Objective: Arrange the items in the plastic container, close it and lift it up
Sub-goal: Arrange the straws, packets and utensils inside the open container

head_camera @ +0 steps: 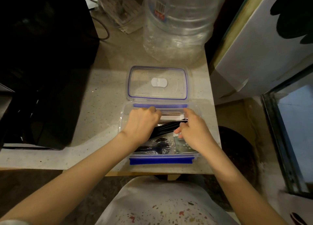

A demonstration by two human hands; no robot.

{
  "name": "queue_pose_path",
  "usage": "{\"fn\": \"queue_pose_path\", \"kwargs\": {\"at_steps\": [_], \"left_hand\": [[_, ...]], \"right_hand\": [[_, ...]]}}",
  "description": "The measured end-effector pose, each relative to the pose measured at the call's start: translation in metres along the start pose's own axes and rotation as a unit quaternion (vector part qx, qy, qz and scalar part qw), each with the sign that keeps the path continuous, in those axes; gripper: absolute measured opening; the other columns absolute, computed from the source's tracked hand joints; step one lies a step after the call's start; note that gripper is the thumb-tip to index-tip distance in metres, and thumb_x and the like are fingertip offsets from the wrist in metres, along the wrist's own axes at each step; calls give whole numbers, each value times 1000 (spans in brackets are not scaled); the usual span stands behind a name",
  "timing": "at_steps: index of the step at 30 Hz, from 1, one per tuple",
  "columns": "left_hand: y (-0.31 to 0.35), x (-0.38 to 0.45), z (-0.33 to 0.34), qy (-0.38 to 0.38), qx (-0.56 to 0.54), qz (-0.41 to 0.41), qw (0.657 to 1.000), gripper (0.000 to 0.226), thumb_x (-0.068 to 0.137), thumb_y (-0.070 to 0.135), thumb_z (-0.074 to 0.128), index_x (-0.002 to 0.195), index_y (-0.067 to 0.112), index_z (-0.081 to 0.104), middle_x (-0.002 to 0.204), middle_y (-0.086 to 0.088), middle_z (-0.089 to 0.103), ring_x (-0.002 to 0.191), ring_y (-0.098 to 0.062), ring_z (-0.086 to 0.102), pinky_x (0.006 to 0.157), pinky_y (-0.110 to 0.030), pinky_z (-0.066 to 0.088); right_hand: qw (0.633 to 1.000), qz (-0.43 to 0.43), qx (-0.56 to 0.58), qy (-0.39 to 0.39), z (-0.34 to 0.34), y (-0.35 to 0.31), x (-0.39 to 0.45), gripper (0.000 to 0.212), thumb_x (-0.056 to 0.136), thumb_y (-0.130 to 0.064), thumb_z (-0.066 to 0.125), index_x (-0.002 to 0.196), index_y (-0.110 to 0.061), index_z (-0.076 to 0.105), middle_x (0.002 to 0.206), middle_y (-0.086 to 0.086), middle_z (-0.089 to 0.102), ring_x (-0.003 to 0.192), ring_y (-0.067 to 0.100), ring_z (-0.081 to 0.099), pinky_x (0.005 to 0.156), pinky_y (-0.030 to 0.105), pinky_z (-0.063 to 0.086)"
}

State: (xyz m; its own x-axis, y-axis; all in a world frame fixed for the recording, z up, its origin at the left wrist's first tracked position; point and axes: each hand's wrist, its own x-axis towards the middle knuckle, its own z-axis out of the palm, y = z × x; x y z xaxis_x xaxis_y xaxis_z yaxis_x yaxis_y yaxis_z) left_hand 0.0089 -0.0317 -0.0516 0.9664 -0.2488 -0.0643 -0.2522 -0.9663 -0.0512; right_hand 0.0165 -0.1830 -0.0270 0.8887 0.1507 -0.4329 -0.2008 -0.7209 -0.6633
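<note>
Both hands, left hand and right hand, grip black bundle inside clear blue-latched container.

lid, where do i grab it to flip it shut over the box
Take the lid by its far long edge, reaching over from the front. It lies open flat behind the container, so that free edge swings up and toward you.
</note>
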Motion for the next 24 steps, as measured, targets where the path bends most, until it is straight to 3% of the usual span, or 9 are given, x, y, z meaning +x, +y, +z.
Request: {"fn": "queue_pose_path", "kwargs": {"at_steps": [3, 5, 7, 9, 11, 16, 19, 21, 24], "left_hand": [[-1, 5, 6, 5, -16, -10, 1000, 38, 28, 0, 89, 51, 11, 60, 46, -5, 58, 28, -24, 52, 35, -16, 29], [-2, 6, 2, 5, -2, -21, 1000, 33, 38, -1, 87, 57, 9, 63, 52, -7, 62, 35, -27, 57, 36, -20, 36], [-2, 5, -2, -16, -18, -25, 999, 15, 71, 0, 71, 84, 6, 66, 82, -13, 68, 65, -33, 67, 52, -29, 45], [-2, 4, -1, -44, -12, -39, 998, 19, 88, 2, 50, 104, 6, 60, 104, -14, 65, 89, -34, 65, 67, -33, 47], [-2, 3, -3, -48, -1, -43, 998, 20, 90, 2, 47, 106, 7, 58, 108, -12, 63, 91, -33, 64, 69, -34, 46], [1, 5, -7, -56, -5, -27, 998, 13, 84, 2, 59, 96, 7, 60, 95, -12, 65, 77, -33, 66, 58, -31, 47], [9, 9, -8, -75, 9, -4, 997, 17, 88, 3, 51, 105, 8, 55, 105, -10, 61, 88, -32, 64, 59, -31, 37], [13, 12, -10, -73, 15, -1, 997, 19, 89, 2, 50, 107, 8, 54, 109, -10, 60, 91, -32, 64, 60, -32, 35], [14, 10, -10, -76, 8, -17, 997, 21, 89, 1, 49, 109, 7, 53, 110, -11, 60, 94, -33, 63, 62, -33, 36]], "right_hand": [[999, 14, 44, -12, 6, 3, 1, 49, 93, -1, 46, 137, -14, 31, 117, 14, 60, 93, 19, 61, 61, 14, 45], [998, 16, 59, -4, 10, 5, 1, 48, 94, -1, 46, 137, -16, 31, 113, 14, 61, 84, 14, 60, 56, 11, 40], [998, 17, 66, 5, 13, 7, 1, 48, 95, -3, 44, 138, -18, 30, 113, 13, 62, 73, 7, 61, 58, 12, 43], [996, 15, 83, 6, 16, 7, 1, 50, 95, -4, 42, 141, -19, 27, 118, 11, 60, 65, 4, 61, 61, 13, 47], [994, 12, 109, 7, 17, 8, 1, 51, 96, -3, 41, 142, -19, 26, 128, 8, 52, 61, 7, 61, 61, 17, 49], [989, 11, 148, -6, 14, 7, 2, 47, 97, -3, 39, 140, -18, 28, 146, 6, 37, 55, 13, 57, 55, 21, 51], [985, 12, 170, -22, 12, 6, 1, 49, 96, -2, 38, 141, -18, 28, 150, 5, 33, 54, 12, 57, 59, 24, 53], [982, 16, 185, -26, 11, 6, 0, 50, 96, 0, 37, 142, -18, 27, 148, 7, 37, 55, 11, 58, 64, 28, 55], [982, 29, 187, -4, 8, 5, -2, 50, 95, 1, 38, 141, -18, 30, 126, 13, 54, 60, 13, 58, 76, 36, 55]]}}
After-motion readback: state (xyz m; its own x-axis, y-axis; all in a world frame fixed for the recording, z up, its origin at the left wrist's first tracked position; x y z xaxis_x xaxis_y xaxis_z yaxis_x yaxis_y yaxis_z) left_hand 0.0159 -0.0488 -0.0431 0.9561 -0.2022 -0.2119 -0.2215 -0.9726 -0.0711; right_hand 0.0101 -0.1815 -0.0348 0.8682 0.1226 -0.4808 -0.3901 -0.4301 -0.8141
